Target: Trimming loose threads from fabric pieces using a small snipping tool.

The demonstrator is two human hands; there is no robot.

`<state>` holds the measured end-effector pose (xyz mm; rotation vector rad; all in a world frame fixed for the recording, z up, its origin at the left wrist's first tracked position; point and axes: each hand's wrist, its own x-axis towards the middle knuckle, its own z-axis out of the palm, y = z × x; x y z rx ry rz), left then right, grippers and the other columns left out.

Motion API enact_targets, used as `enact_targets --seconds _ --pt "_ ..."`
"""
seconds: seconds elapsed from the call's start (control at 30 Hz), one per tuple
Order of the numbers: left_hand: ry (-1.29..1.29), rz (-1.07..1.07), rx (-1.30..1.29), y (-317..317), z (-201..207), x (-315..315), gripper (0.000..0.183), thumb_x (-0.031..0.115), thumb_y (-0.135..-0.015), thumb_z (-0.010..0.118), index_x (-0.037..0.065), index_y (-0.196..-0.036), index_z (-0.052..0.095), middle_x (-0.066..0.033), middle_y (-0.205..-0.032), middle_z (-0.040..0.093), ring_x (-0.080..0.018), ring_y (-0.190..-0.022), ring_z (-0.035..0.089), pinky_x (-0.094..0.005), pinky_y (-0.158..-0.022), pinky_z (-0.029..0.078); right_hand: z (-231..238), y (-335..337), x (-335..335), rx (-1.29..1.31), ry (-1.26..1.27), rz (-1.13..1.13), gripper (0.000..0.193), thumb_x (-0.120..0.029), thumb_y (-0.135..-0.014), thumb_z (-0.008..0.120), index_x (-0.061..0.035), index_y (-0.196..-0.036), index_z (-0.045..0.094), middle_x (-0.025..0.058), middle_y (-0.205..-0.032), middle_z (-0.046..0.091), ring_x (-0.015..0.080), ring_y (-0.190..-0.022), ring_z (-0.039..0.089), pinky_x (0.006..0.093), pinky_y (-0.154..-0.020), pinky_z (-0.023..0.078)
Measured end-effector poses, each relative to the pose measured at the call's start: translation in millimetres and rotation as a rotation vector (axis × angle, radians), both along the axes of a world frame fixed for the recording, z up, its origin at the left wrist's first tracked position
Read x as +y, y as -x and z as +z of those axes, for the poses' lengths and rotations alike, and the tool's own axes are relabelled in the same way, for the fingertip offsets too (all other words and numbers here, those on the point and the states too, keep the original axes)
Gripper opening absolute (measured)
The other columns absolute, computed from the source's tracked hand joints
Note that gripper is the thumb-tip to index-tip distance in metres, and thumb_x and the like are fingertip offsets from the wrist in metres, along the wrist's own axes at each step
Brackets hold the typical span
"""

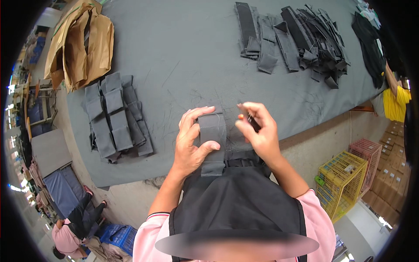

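My left hand [191, 142] grips a dark grey fabric strip [211, 133] with folded, stitched ends at the table's near edge. Its thumb lies across the front while the fingers curl along the left side. A loose thread shows near the strip's upper right. Just right of the strip, my right hand [262, 131] is closed around a small dark tool that looks like thread snips [252, 122]. The snips' tip points up and left, apart from the fabric. To the left lies a stack of similar grey strips [115, 118].
A grey covered table [174, 56] carries scattered thread ends. Brown paper bags [83, 48] stand at the far left, and more fabric strips [305, 43] are piled far right. Yellow crates [340, 179] and cartons [393, 157] sit beyond the right edge. Other people [72, 233] are nearby.
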<state>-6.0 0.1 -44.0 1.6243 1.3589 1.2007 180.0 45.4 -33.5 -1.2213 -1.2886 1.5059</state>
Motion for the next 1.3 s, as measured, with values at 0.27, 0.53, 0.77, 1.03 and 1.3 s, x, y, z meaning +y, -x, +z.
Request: enact_targets --seconds 0.27,0.53,0.77,1.03,1.3 --pt "0.032 -0.010 -0.122 1 -8 -1 0.065 0.057 -0.073 0.064 -0.004 -0.094 0.059 -0.0136 -0.123 0.054 -0.0327 -0.119 0.044 -0.0450 -0.101 0.031 22 -21 -18 -0.415 -0.416 0.136 0.028 -0.009 -0.072 0.073 -0.0058 -0.096 0.059 0.0056 -0.077 0.061 0.0169 -0.062 0.060 0.0266 -0.056 0.047" --pt "0.082 -0.037 -0.183 -1 -5 -4 0.063 0.056 -0.075 0.064 -0.003 -0.098 0.060 -0.0136 -0.124 0.053 -0.0325 -0.122 0.041 -0.0447 -0.102 0.031 21 -13 -12 -0.375 -0.422 0.179 0.022 -0.009 -0.073 0.071 -0.0046 -0.093 0.061 0.0064 -0.078 0.064 0.0189 -0.061 0.061 0.0291 -0.057 0.047" --pt "0.050 -0.065 -0.138 1 -3 -1 0.059 0.053 -0.077 0.064 -0.003 -0.095 0.060 -0.0140 -0.125 0.053 -0.0332 -0.123 0.041 -0.0461 -0.103 0.030 24 -19 -12 -0.426 -0.528 0.162 0.021 -0.009 -0.073 0.071 -0.0047 -0.091 0.061 0.0056 -0.075 0.064 0.0210 -0.061 0.062 0.0302 -0.058 0.047" --pt "0.041 -0.093 -0.174 3 -4 -1 0.055 0.051 -0.076 0.065 -0.002 -0.087 0.059 -0.0147 -0.125 0.053 -0.0340 -0.122 0.042 -0.0478 -0.103 0.028 30 -23 8 -0.424 -0.431 0.360 0.020 -0.014 -0.075 0.071 -0.0049 -0.088 0.059 0.0058 -0.074 0.063 0.0213 -0.060 0.061 0.0310 -0.056 0.046" --pt "0.047 -0.152 -0.196 0 -3 -2 0.051 0.048 -0.076 0.066 -0.002 -0.083 0.057 -0.0144 -0.125 0.052 -0.0337 -0.122 0.042 -0.0481 -0.103 0.027 21 -20 17 -0.330 -0.574 0.453 0.020 -0.013 -0.074 0.072 -0.0033 -0.086 0.059 0.0075 -0.074 0.065 0.0208 -0.062 0.063 0.0301 -0.059 0.048"
